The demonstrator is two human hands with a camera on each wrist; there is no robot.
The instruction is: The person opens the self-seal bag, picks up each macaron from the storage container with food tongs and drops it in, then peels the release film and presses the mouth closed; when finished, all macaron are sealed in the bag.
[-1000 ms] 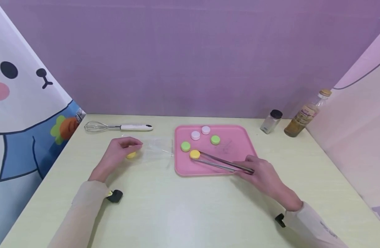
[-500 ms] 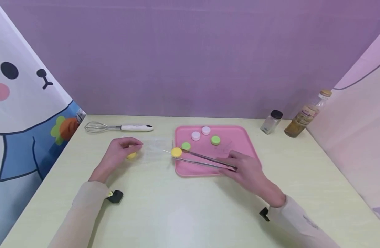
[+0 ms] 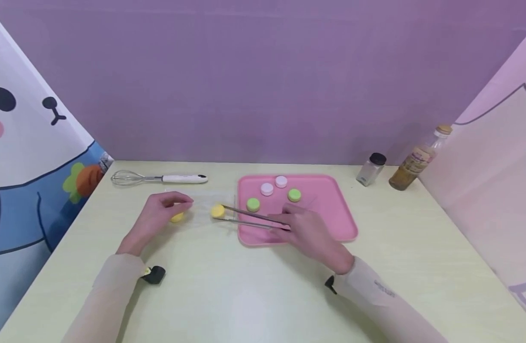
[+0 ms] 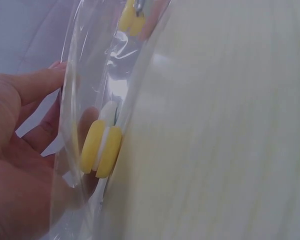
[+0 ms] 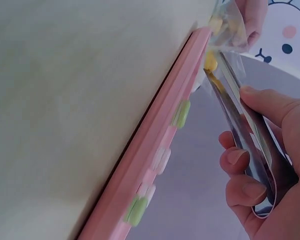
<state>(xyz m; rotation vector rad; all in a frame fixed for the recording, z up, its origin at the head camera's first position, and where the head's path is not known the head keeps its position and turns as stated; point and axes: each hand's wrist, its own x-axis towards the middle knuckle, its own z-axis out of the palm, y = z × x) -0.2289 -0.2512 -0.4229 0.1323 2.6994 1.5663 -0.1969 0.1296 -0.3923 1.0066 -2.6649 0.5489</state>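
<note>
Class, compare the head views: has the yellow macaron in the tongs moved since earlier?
Yes, the yellow macaron has moved left, from over the pink tray to past its left edge.

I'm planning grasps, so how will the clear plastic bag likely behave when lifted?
The bag is probably floppy, since its thin film shows creases. It may feel slippery, given the glossy highlights. It could sag around the yellow macaron inside.

The tongs (image 5: 256, 165) catch the light like polished metal, and the bag (image 4: 90, 65) is clear, glossy plastic, all creases and glints. The yellow macaron (image 4: 109, 152) looks matt. I'd call the tray (image 3: 331, 209) smooth plastic, the whisk (image 3: 160, 179) shiny wire. The surface (image 3: 254, 295) shows faint wood grain under a soft sheen; the backdrop (image 3: 263, 85) is matt cloth.
</note>
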